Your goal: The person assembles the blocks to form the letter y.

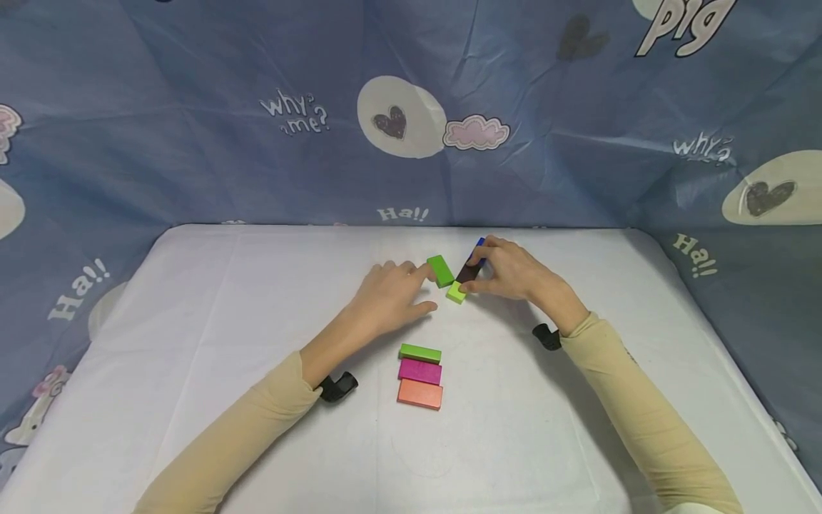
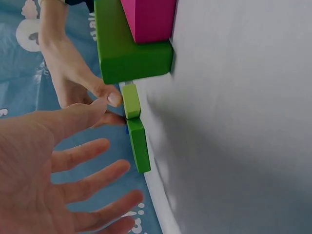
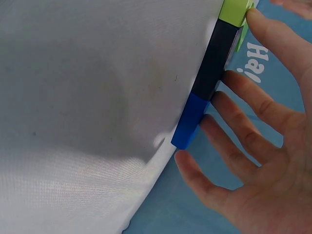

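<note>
My right hand (image 1: 514, 271) rests its fingertips on a line of blocks. Its thumb touches the lime block (image 1: 455, 294), and other fingers lie along the black block (image 3: 214, 61) and the blue block (image 3: 190, 122), which join end to end. Beside the lime block, a green block (image 1: 440, 271) slants away, nearly touching its corner. My left hand (image 1: 392, 296) hovers just left of that green block with its index fingertip close to it; contact is hard to tell. In the left wrist view the left fingers (image 2: 92, 187) spread apart and hold nothing.
Nearer on the white-covered table (image 1: 257, 442), a second green block (image 1: 420, 353), a magenta block (image 1: 420, 371) and an orange block (image 1: 419, 394) lie side by side in a stack-like row. A blue printed curtain (image 1: 225, 164) rises behind the table's far edge.
</note>
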`<state>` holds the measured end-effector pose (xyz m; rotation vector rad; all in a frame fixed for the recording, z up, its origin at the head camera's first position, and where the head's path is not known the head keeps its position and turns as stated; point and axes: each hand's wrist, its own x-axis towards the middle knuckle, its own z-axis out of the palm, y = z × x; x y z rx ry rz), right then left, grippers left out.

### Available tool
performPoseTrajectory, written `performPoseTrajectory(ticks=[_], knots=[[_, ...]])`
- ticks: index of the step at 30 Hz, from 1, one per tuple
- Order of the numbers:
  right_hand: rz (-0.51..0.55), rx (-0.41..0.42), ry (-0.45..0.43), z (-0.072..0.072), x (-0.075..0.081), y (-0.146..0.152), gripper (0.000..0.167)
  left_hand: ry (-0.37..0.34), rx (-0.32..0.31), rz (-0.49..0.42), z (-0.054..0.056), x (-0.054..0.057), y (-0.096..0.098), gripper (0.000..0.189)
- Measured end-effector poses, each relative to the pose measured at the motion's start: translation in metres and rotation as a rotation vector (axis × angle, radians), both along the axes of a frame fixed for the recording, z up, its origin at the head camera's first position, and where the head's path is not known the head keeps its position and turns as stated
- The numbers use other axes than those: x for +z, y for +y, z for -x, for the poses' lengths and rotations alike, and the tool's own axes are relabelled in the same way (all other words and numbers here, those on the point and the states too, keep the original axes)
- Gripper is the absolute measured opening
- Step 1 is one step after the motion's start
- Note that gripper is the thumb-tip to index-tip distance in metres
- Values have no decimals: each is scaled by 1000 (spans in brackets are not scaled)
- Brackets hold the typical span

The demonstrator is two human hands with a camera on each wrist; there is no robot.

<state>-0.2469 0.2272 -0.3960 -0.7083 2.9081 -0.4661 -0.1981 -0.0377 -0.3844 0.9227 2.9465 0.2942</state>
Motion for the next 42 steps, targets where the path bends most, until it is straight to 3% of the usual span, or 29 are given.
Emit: performPoseTrajectory(ticks=[7,15,27,42], knots=[[0,-5,7,1,0,1,55,-49,-50,-21,-11,2,-7,46],[4,-12,2,0,1,1,54,-51,-92,-51,-18,3,-16,43],[6,-9,5,1,0,2,55,-222,-119,-110,-30,3,-28,44],[14,1,-4,0,0,1,55,-314,-142,-66,-34,5,-30,48]])
